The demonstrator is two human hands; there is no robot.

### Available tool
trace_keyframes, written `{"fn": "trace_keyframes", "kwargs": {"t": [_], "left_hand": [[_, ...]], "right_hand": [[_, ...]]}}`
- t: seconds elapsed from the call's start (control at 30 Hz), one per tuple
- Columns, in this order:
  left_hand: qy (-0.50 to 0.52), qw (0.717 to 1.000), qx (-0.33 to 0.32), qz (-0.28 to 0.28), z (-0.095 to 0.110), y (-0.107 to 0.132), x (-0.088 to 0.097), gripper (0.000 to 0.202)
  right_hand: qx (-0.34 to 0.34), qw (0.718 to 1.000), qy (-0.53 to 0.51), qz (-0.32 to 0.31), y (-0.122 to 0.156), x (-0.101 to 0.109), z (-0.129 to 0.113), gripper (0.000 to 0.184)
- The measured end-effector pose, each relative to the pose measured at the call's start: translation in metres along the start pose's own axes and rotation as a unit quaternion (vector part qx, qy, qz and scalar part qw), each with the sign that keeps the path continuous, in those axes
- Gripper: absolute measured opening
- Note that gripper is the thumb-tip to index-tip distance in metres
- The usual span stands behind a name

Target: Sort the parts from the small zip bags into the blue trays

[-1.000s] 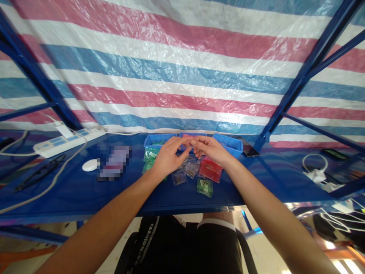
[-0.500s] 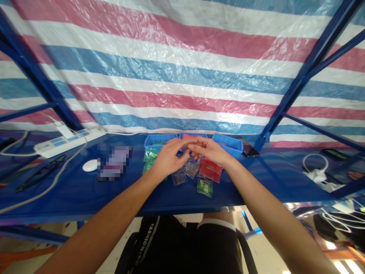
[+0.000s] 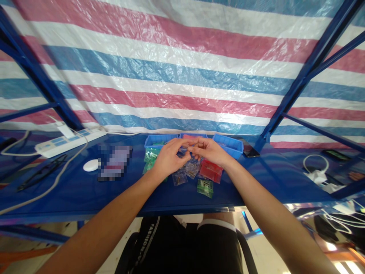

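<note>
Over the small plastic bags, my left hand and my right hand meet at the fingertips. Both are curled into a pinch, and whatever they hold is too small and too covered to make out. Clear bags with small metal pieces lie beneath the fingers. A red bag rests under my right wrist, and a green bag with small pieces lies nearer the table edge. More green bags sit beside my left hand, partly hidden by it.
Blue bins line the back of the blue table. Left of me are a blurred-out phone, a white oval object, glasses and a power strip with a cable. A dark phone lies beside the right bin.
The fingertips of my right hand have shifted slightly against those of my left. The bags and bins stay where they were.
</note>
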State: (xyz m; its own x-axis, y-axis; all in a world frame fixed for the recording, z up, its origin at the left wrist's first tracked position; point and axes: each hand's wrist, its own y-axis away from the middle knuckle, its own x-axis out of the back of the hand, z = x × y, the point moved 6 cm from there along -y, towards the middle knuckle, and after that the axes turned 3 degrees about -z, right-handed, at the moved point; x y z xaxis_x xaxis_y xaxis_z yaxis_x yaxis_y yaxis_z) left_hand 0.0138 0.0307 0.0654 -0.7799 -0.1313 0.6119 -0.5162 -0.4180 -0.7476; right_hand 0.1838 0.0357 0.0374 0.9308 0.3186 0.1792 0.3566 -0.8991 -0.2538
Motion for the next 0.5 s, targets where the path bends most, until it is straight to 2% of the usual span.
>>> {"fn": "trace_keyframes", "kwargs": {"t": [0.5], "left_hand": [[-0.023, 1.000, 0.017, -0.005, -0.0074, 0.0020, -0.0025, 0.044]], "right_hand": [[0.018, 0.999, 0.030, -0.015, -0.0029, -0.0004, 0.0056, 0.044]]}}
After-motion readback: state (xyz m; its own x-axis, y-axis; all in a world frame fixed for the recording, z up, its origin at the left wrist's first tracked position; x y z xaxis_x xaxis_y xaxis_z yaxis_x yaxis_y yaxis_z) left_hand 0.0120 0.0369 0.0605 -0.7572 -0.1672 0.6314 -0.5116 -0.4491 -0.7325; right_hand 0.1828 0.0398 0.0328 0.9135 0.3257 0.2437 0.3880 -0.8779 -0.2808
